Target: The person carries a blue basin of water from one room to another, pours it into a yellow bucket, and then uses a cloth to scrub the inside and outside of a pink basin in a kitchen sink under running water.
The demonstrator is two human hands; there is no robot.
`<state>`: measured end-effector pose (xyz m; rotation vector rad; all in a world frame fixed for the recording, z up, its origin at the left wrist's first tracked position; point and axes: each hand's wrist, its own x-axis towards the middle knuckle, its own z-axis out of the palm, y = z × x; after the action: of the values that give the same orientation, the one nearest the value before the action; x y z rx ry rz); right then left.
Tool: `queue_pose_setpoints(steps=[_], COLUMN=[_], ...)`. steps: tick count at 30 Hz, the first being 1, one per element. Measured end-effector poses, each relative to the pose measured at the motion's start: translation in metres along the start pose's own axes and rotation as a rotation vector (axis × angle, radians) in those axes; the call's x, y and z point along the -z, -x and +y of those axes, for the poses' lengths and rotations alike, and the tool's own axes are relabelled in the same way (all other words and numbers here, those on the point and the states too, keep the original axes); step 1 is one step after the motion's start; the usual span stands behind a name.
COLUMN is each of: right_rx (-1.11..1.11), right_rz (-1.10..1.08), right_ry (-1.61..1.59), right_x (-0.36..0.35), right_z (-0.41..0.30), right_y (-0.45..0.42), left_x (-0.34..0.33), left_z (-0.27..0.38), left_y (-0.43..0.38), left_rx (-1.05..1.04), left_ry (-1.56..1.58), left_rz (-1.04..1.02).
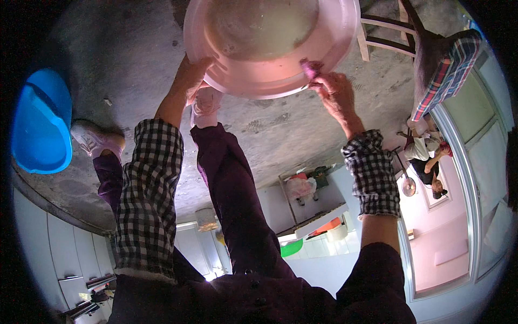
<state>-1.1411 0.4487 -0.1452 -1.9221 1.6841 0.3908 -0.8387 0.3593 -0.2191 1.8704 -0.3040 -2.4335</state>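
Note:
A wide pink plastic basin [259, 77] is at the top of the view, cut off by the frame's edge. Cloudy water [263, 30] covers its bottom. My left hand [196, 77] grips the near left part of the rim, thumb on top, with the other fingers mostly hidden under it. In my right hand [336, 91] is a crumpled purple wad [311, 69], perhaps a cloth or scrubber, which lies against the inner wall near the right rim. Checked sleeve covers are on both my forearms.
Blue plastic basins [44, 125] stand on the concrete floor [133, 48] at left. A wooden chair [388, 24] with a plaid cushion [449, 73] is at right. Beyond a doorway sits another person [429, 166]. My shoe [206, 107] is just below the basin's rim.

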Motion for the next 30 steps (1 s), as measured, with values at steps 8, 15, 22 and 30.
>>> queue_pose_setpoints(steps=[8,15,22,30], right_rx=[-0.829,-0.466,-0.044,0.356], right_rz=[0.464,0.644,0.646,0.265], right_ry=[-1.743,-1.954,-2.093,-2.073], right_x=[0.049,0.186,0.353,0.540], right_z=[-0.051,-0.105,-0.187,-0.286], right_y=[0.061,0.114,0.102,0.046], left_x=[-0.012,-0.035,-0.006,0.020], left_z=[-0.016,0.025,0.098,0.176], left_y=[0.069,0.234,0.404,0.561], left_rx=[0.018,-0.069,-0.468,-0.658], left_ry=[0.203,0.332,0.501,0.639], left_rz=[0.043,0.010,0.185,0.144])
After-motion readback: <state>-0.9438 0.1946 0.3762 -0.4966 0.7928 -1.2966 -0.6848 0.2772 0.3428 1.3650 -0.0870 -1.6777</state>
